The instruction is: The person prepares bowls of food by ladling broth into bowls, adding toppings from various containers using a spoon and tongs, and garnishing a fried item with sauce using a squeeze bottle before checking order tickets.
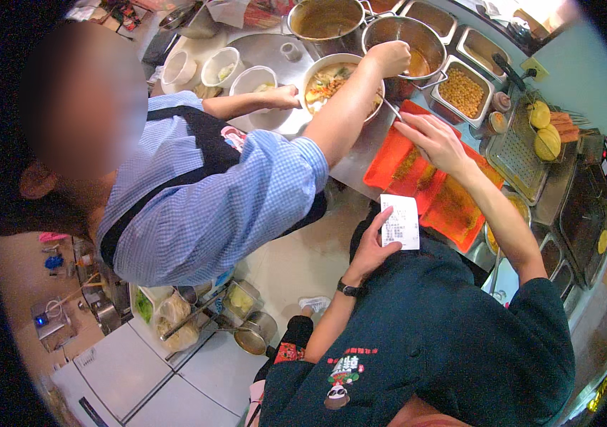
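Observation:
My left hand (375, 243), with a dark watch on its wrist, holds a printed paper slip (400, 223) between thumb and fingers. My right hand (436, 140) reaches over a red plastic tray (388, 169). Its fingertips meet the end of a metal utensil handle (390, 109) that leans over the rim of a large white bowl (306, 80); whether they grip it is unclear. Soup and toppings (330, 91) fill the bowl. A co-worker's left hand (283, 97) is at the bowl's side. The co-worker's right hand (390, 56) is over the front of a steel pot (431, 36).
A co-worker (218, 203) stands close on my left. White bowls (223, 66) and another steel pot (327, 18) stand on the counter. Along the right are a steel pan of yellow pieces (460, 88), a perforated tray (516, 155) and dark cooking equipment (586, 224). White cabinets (116, 363) stand low left.

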### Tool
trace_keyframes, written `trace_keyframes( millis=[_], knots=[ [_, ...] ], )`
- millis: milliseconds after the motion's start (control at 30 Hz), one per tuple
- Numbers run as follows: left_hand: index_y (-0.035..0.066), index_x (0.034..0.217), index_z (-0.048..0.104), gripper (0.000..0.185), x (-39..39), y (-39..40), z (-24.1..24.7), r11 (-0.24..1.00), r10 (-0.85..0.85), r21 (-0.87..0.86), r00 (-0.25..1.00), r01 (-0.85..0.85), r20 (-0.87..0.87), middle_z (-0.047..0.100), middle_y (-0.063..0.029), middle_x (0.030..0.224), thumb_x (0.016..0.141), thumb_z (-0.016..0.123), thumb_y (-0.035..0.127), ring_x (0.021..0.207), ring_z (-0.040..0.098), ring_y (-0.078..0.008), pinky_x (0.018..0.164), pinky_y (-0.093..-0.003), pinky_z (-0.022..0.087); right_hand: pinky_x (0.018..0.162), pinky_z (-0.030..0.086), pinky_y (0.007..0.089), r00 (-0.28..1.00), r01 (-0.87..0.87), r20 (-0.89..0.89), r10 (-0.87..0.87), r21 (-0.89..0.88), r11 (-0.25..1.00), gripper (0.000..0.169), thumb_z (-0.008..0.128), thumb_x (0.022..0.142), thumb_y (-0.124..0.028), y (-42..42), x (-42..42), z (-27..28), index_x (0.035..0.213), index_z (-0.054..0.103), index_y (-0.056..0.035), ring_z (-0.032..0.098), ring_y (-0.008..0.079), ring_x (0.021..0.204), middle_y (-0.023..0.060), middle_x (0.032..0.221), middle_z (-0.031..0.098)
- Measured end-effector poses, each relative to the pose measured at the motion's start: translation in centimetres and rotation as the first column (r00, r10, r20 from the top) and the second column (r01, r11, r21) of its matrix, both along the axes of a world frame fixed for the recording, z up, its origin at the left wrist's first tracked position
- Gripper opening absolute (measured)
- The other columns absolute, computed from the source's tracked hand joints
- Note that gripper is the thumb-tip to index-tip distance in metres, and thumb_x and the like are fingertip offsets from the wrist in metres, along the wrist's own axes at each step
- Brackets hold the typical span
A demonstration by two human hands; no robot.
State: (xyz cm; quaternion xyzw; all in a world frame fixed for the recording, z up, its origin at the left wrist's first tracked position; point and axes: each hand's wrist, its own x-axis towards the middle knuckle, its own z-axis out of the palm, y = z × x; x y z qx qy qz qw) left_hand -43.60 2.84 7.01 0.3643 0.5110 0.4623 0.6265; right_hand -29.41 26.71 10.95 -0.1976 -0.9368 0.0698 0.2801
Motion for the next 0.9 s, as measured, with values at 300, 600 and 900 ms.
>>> trace_keyframes(
  millis=[300, 600, 900],
  knots=[
    [0.001, 0.138, 0.031, 0.076, -0.2, 0.6, -1.3, 0.999, 0.015, -0.046, 0.992, -0.009, 0.124, 0.043, -0.0092, 0.131, 0.071, 0.066, -0.007, 0.118, 0.046, -0.0172, 0.100, -0.0307, 0.037, 0.083, 0.047, 0.0320, 0.452, 0.344, -0.371, -0.811, -0.766, 0.542, 0.023, 0.045, 0.095, -0.010, -9.6, 13.1, -0.9, 0.106, 0.057, 0.0055, 0.062, 0.0210, 0.088, 0.0146, 0.097, 0.064],
    [0.001, 0.137, 0.034, 0.074, 1.5, 4.5, 1.8, 0.952, -0.277, -0.110, 0.958, 0.284, 0.075, 0.030, -0.0081, 0.140, 0.070, 0.064, -0.006, 0.126, 0.036, -0.0167, 0.103, -0.0300, 0.032, 0.083, 0.051, 0.0328, 0.250, 0.005, -0.281, -0.927, -0.957, 0.291, 0.032, 0.046, 0.096, -0.019, 5.3, 12.6, -7.1, 0.115, 0.050, 0.0065, 0.062, 0.0229, 0.096, 0.0181, 0.105, 0.061],
    [0.001, 0.138, 0.032, 0.075, 0.0, 9.4, 2.6, 0.956, -0.231, -0.151, 0.961, 0.253, 0.152, 0.029, -0.0096, 0.140, 0.071, 0.063, -0.007, 0.126, 0.037, -0.0176, 0.103, -0.0318, 0.034, 0.032, 0.026, 0.0189, 0.872, 0.327, 0.386, -0.300, -0.917, -0.230, 0.028, 0.055, 0.090, -0.030, 1.0, 9.2, -5.2, 0.109, 0.061, -0.0103, 0.037, 0.0035, 0.035, -0.0018, 0.054, 0.053]
  ],
)
